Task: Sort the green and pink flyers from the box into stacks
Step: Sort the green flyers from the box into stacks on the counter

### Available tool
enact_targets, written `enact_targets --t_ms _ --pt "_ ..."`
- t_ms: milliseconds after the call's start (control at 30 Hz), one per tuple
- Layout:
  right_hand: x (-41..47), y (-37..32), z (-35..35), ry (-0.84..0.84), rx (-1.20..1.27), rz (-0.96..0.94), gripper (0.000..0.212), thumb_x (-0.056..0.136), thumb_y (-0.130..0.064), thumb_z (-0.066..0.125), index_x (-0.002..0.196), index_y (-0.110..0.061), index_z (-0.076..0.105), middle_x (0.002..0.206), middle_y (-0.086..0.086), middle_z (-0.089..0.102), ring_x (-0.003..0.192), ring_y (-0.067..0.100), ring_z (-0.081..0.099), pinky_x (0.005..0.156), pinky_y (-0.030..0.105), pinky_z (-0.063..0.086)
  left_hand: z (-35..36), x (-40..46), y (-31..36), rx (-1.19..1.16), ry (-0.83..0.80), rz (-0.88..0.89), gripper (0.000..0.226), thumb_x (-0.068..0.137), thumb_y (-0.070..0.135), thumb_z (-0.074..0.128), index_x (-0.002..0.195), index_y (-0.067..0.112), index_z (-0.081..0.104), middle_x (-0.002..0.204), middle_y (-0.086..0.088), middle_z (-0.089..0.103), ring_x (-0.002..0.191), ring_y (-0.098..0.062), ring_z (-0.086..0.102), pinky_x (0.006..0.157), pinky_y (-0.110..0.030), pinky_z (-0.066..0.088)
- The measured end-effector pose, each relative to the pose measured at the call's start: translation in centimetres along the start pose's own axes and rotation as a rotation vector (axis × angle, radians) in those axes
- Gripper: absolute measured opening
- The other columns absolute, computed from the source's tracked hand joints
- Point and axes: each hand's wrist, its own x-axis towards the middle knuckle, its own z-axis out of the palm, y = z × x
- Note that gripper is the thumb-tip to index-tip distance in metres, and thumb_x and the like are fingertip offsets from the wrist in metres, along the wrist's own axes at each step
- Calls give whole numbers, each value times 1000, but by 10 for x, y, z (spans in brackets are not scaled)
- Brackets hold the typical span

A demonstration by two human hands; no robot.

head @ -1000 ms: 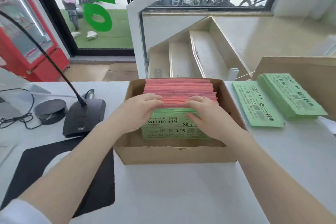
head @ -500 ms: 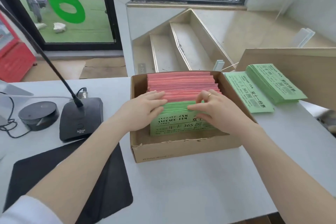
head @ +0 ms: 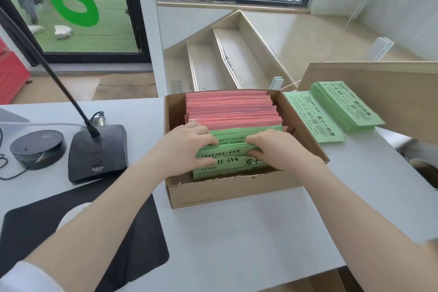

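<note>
A brown cardboard box stands on the grey table. Pink flyers fill its far part, standing on edge. Green flyers fill the near part. My left hand and my right hand are both inside the box. Each pinches a bundle of the green flyers, fingers behind it and thumb in front. The bundle tilts toward me, apart from the pink ones. Right of the box lies a stack of green flyers, and a flatter green flyer beside it.
A black desk microphone with a long gooseneck and a round black puck stand left of the box. A black mat lies at the front left. A tilted cardboard sheet rises behind the green stack.
Both hands have slid down from the pink-green boundary and closed on a bundle of green flyers, pulling it toward me. The view has shifted left and closer.
</note>
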Motion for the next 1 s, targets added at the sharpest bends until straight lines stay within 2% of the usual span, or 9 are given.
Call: enact_targets --t_ms 133,200,367,433,533,733,800,900,1000 --pt "-4 0 -1 51 -12 -12 19 96 -29 44 86 -16 35 87 2 56 88 27 55 61 32 38 1 4 10 80 46 -62 41 74 44 70 106 19 66 99 4 66 112 -22 47 94 -38 25" --pt "-9 3 -6 96 25 -2 19 97 -29 43 86 -16 35 83 -1 51 84 25 52 62 33 39 1 3 12 34 68 -88 39 79 42 66 109 16 64 102 3 65 112 -21 48 91 -34 28" --pt "-24 17 -23 330 91 -10 20 94 -30 49 95 -10 53 82 -3 58 83 27 57 62 33 42 -12 5 28 -159 324 -192 26 81 28 70 100 11 64 91 -1 69 79 -23 63 70 -33 50" --pt "-32 22 -33 445 126 7 20 92 -28 54 102 -11 59 88 1 65 83 29 59 62 34 44 -21 11 40 -211 441 -241 25 78 25 72 97 11 65 83 1 69 67 -13 60 67 -25 48" --pt "-47 32 -53 580 184 50 23 88 -26 61 106 -14 63 92 6 68 84 31 59 64 34 41 -36 23 65 -354 541 -346 24 78 27 72 97 15 63 68 18 57 53 10 46 58 -3 36" --pt "-104 84 -80 654 242 234 26 76 -33 72 94 -15 67 85 6 66 79 28 57 69 38 46 -30 54 131 -583 660 -348 17 82 21 68 89 22 53 70 17 56 58 1 50 56 -18 40" --pt "-130 112 -74 635 393 285 19 75 -25 74 89 -17 66 84 5 66 78 22 56 69 34 47 -22 66 156 -637 659 -320 22 82 16 68 88 27 49 72 20 55 64 9 52 56 -10 39" --pt "-170 150 -48 605 654 330 19 74 -10 75 81 -22 62 78 -5 64 68 0 54 63 9 41 0 81 196 -706 586 -290 27 83 14 67 86 31 46 74 20 56 69 11 53 59 -7 39" --pt "-203 182 -17 589 877 382 23 74 -2 74 76 -22 62 81 -4 65 68 -4 55 64 8 41 37 87 231 -788 505 -266 26 83 8 66 87 25 47 73 15 57 67 8 55 58 -6 39"
